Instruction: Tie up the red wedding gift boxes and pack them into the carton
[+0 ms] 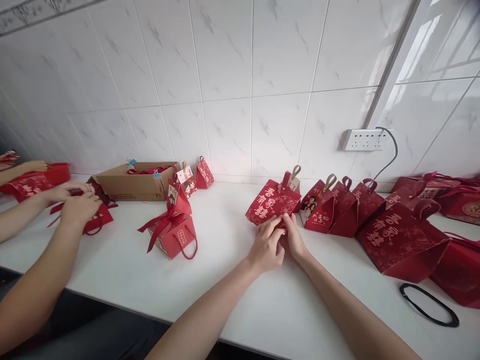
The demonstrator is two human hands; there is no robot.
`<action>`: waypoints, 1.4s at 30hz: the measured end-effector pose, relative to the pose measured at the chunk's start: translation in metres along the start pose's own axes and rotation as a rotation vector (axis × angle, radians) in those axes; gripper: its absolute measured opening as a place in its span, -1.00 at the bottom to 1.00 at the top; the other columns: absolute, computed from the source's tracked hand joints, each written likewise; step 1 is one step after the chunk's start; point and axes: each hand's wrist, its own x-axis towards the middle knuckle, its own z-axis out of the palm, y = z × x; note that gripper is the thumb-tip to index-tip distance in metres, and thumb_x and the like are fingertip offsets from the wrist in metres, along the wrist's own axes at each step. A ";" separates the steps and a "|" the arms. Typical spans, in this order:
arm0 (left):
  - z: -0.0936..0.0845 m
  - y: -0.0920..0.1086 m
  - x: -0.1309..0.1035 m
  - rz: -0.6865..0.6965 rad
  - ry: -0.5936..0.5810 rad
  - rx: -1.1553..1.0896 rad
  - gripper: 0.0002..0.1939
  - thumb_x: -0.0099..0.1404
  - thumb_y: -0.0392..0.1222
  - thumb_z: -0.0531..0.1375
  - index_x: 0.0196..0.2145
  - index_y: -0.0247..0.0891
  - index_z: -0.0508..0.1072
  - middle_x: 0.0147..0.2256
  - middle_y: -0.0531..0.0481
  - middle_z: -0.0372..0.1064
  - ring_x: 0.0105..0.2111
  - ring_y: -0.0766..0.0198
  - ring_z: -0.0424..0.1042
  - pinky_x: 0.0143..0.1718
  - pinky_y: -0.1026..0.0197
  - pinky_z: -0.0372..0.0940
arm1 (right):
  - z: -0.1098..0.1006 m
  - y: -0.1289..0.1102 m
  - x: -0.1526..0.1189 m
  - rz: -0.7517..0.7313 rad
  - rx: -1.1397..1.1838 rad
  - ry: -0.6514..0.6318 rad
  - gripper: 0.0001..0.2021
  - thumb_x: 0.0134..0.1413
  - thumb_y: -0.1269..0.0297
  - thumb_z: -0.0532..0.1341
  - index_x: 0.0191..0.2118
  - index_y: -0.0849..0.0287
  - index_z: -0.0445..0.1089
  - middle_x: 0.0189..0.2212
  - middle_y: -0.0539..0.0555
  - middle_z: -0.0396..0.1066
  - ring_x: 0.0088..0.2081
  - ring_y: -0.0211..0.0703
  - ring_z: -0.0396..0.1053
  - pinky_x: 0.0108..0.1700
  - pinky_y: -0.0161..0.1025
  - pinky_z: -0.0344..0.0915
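Note:
In the head view, a red gift box (268, 202) with gold lettering tilts up from the white table in front of me. My left hand (267, 245) has its fingers curled at the near edge of this box. Close against it, my right hand (294, 235) pinches the same edge near the lower right corner. The fingertips meet there, and part of what they press is hidden. Behind the box stands another small box with a beige loop (296, 172). Just right of my hands is a box with a printed couple (317, 207).
Several red boxes (403, 240) line the right side, near a black band (429, 306). A ribboned box (174, 232) and an open cardboard carton (131, 185) are to the left. A co-worker's hands (77, 202) handle a red bag (101, 220). A power strip (363, 140) hangs on the wall.

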 end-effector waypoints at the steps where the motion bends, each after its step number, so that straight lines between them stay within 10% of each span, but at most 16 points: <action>1: -0.003 -0.003 0.000 0.026 0.022 -0.060 -0.59 0.04 -0.44 0.04 -0.12 -0.29 0.34 0.07 -0.23 0.21 0.10 0.07 0.19 0.06 0.01 0.18 | -0.002 -0.002 0.001 -0.007 -0.019 -0.012 -0.65 0.02 -0.05 0.12 -0.20 0.10 0.20 -0.25 0.03 0.36 -0.17 -0.09 0.33 -0.08 -0.12 0.29; 5: -0.027 -0.030 0.002 0.097 0.176 -0.130 -0.67 0.10 -0.44 0.01 -0.17 -0.25 0.33 -0.14 -0.13 0.32 -0.03 0.18 0.29 0.01 0.08 0.24 | -0.004 -0.006 0.000 -0.032 -0.081 -0.103 -0.57 -0.06 -0.02 0.23 -0.13 0.14 0.26 -0.14 0.10 0.39 -0.09 -0.02 0.33 -0.01 -0.09 0.25; 9: -0.047 -0.065 0.008 -0.222 0.450 -0.137 -0.57 0.10 -0.24 0.12 -0.03 -0.28 0.23 -0.01 -0.24 0.16 0.04 0.04 0.19 -0.03 -0.03 0.24 | -0.006 -0.006 -0.011 -0.082 -0.195 -0.166 -0.50 0.05 -0.02 0.15 0.06 0.10 0.19 0.07 0.12 0.28 0.07 0.03 0.25 0.10 -0.03 0.17; 15: -0.037 -0.058 0.012 -0.662 0.200 -0.802 -0.52 0.22 0.09 0.00 -0.01 -0.27 0.23 0.09 -0.22 0.16 0.03 0.03 0.28 -0.04 0.04 0.27 | -0.023 -0.004 -0.015 0.053 -0.246 -0.229 -0.53 0.13 -0.09 0.01 0.05 0.08 0.24 0.05 0.10 0.33 0.06 0.03 0.28 0.08 -0.03 0.21; 27: -0.039 -0.042 0.011 -0.580 -0.214 -0.512 -0.32 0.08 0.05 0.20 0.06 -0.24 0.03 -0.05 -0.14 0.36 -0.08 0.05 0.40 -0.12 0.06 0.33 | -0.043 -0.008 -0.004 -0.075 -0.387 -0.199 -0.59 0.11 -0.02 0.06 -0.08 0.19 0.31 -0.13 0.12 0.44 -0.08 0.01 0.38 -0.05 -0.10 0.30; 42: -0.057 -0.056 0.017 -0.694 -0.387 -1.048 -0.34 -0.18 -0.26 0.39 -0.06 -0.25 0.38 -0.05 -0.15 0.41 0.00 -0.02 0.34 0.00 -0.01 0.26 | -0.057 -0.022 -0.002 0.005 -0.294 -0.456 -0.59 -0.12 0.12 0.32 -0.10 0.13 0.36 -0.12 0.07 0.45 -0.09 0.01 0.41 -0.05 -0.03 0.34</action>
